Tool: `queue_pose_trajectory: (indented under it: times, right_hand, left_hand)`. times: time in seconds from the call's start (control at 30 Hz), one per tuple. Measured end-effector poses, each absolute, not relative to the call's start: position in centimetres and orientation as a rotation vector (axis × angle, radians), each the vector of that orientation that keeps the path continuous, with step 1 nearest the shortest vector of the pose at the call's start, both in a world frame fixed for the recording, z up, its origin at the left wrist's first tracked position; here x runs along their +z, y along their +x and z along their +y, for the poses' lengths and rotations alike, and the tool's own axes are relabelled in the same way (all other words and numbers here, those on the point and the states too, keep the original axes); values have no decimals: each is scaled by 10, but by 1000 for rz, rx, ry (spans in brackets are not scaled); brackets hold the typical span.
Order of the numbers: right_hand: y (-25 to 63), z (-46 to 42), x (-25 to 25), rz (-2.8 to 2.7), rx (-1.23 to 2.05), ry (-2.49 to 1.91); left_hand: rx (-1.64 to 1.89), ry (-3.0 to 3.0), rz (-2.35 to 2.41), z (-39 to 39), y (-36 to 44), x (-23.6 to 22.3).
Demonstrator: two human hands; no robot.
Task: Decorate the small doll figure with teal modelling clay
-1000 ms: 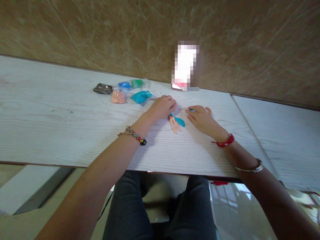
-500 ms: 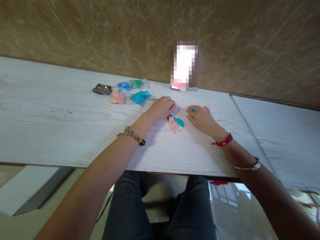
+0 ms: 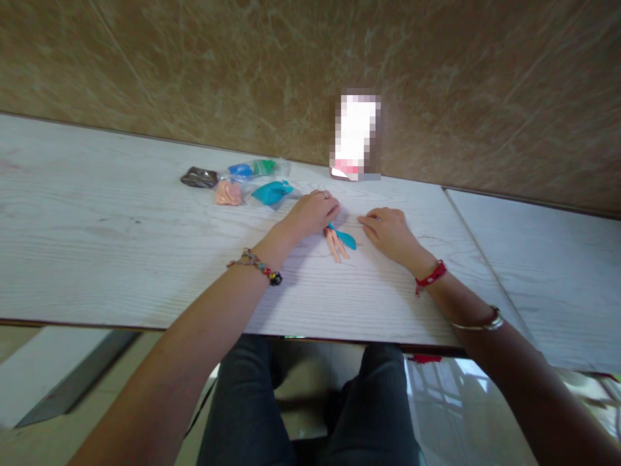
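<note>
Resting on the white wood-grain table (image 3: 97,259), the person's left hand (image 3: 315,212) curls over the far end of a small figure (image 3: 333,243), whose slim peach legs reach toward the near edge. A teal flap (image 3: 347,240) spreads from it to the right. Its fingers are bent inward, though whether they grip the figure cannot be told (the back of the hand hides them). To the right, well apart, the right hand (image 3: 388,232) has thumb and forefinger close together; whether anything is pinched there is too small to tell. At far left lie a dark packet (image 3: 198,177), a peach packet (image 3: 228,193), a blue-and-green packet (image 3: 252,168) and, nearest the left hand, a teal packet (image 3: 272,193).
</note>
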State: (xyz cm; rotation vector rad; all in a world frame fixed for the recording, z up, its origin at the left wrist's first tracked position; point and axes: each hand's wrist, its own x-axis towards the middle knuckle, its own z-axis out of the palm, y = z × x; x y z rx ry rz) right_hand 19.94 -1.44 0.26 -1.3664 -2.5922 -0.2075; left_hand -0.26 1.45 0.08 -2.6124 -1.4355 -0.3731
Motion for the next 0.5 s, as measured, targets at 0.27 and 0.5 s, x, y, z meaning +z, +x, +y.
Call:
queue_pose_trajectory:
  times: [0.27,0.5]
  right_hand:
    - [197,-16,2,-2611,-266,-1370]
    - [202,-6,-3,-2454,-68,-1412]
  left_hand:
    - [-374,-2650,-1449,12,-2,2]
    - [-450,-2657,-1421,14,-2,2]
